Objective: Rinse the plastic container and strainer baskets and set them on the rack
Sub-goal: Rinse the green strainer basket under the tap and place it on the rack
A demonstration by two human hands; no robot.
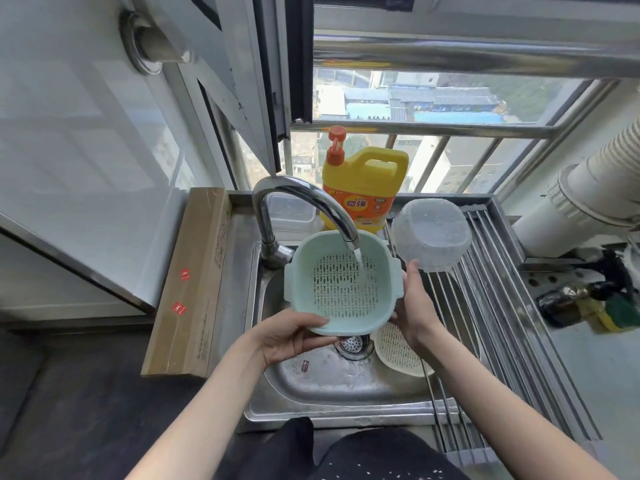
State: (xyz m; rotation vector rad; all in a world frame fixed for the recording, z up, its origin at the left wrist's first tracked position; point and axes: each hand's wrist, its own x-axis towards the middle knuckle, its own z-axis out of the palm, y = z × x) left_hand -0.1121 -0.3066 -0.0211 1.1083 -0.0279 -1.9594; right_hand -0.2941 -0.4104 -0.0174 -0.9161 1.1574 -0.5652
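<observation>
Both my hands hold a pale green strainer basket above the sink, tilted toward me under the running faucet. My left hand grips its near rim from below. My right hand grips its right handle. Water falls on the basket's slotted bottom. A cream strainer basket lies in the sink to the right of the drain. A clear plastic container sits upside down on the roll-up rack at the sink's right.
A yellow dish soap bottle stands behind the sink by the window. A long cardboard box lies along the sink's left edge. A sponge and dark cloth sit on the counter at the right.
</observation>
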